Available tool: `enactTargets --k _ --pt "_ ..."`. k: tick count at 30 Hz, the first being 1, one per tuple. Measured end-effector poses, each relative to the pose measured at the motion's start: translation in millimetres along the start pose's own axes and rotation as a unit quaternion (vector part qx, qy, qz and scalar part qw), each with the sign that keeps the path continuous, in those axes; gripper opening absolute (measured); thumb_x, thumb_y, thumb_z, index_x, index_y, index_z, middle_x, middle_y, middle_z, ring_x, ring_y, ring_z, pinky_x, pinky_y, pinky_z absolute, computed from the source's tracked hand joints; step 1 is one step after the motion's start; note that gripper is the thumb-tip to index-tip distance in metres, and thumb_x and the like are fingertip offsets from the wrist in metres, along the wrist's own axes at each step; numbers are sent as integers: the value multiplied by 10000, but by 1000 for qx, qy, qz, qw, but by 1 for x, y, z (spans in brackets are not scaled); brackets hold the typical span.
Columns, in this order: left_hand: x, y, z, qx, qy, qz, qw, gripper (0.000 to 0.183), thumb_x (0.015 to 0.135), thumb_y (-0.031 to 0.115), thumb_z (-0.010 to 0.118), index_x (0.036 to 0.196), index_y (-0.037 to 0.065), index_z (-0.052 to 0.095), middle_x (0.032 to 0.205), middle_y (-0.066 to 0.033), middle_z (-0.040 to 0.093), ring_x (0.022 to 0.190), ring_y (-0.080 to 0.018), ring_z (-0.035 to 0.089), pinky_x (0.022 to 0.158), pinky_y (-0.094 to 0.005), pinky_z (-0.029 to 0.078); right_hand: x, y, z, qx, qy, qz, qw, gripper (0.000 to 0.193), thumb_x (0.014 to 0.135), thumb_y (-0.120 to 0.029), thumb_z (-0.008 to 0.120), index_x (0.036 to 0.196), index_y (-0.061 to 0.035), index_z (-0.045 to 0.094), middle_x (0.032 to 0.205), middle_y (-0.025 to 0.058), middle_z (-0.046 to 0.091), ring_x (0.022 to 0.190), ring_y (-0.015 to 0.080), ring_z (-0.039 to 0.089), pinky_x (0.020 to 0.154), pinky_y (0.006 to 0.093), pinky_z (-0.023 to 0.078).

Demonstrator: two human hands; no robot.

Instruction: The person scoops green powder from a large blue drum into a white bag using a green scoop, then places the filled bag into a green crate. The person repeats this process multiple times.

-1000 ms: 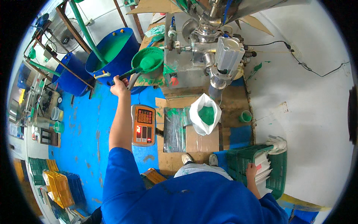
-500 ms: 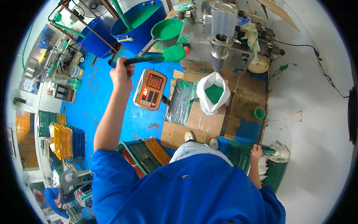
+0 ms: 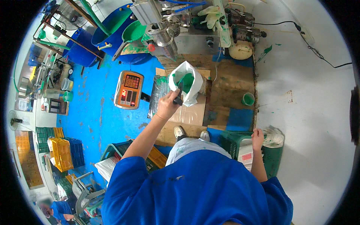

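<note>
My left hand (image 3: 167,105) is wrapped round the black handle of a ladle (image 3: 179,98). The ladle's green-coated end reaches down into a white bag (image 3: 196,90), which stands upright with its mouth spread and green paste (image 3: 186,81) inside. A scale display (image 3: 128,90) with lit red digits is to the left of the bag. Above the bag hangs the metal nozzle (image 3: 168,50) of a filling machine. My right hand (image 3: 257,138) is closed beside a green crate (image 3: 229,144) on the right; whatever its fingers hold is too small to make out.
Blue tubs (image 3: 112,28) of green paste stand at the far left, with a green long-handled pan (image 3: 134,33) nearby. A green cup (image 3: 248,99) sits by the wall. More crates (image 3: 62,152) are stacked at left. Another person (image 3: 60,210) is at lower left.
My left hand has brought the paste-loaded ladle from the upper left down into the bag. The view has shifted; my right hand stays closed near the crate.
</note>
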State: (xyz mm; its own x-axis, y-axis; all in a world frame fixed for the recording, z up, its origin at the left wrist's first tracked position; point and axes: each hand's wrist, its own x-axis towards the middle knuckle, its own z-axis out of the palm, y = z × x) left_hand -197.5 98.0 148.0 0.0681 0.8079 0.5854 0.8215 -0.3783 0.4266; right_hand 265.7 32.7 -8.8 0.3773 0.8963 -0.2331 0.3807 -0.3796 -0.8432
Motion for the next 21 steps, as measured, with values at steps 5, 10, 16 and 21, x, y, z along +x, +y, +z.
enactTargets --k 5,10,16,21 --pt "-7 19 -8 63 -60 29 996 353 714 124 710 1039 62 587 716 -96 568 574 -265 590 501 -358 487 1 -2 -9 7 -27 4 1000 249 912 -236 509 810 -16 565 572 39 506 494 111 459 473 274 364" --pt "-13 36 -17 -15 119 -162 980 210 755 129 694 935 47 621 719 -107 627 581 -176 633 510 -290 487 -5 -13 5 -35 -57 -7 998 256 922 -238 502 783 -30 555 562 30 482 472 96 412 449 266 323" --pt "-7 13 -68 -362 355 -526 683 177 812 168 616 805 -2 569 575 -105 573 398 -155 520 368 -285 421 4 -33 47 -31 -93 -1 995 236 923 -220 512 787 -32 552 572 21 487 470 89 424 435 264 352" --pt "25 -49 -141 -375 433 -490 657 145 809 155 581 802 17 537 595 -107 584 421 -167 541 359 -273 428 12 -50 90 9 -102 11 995 233 915 -220 529 792 -24 551 569 19 496 475 85 444 429 242 358"
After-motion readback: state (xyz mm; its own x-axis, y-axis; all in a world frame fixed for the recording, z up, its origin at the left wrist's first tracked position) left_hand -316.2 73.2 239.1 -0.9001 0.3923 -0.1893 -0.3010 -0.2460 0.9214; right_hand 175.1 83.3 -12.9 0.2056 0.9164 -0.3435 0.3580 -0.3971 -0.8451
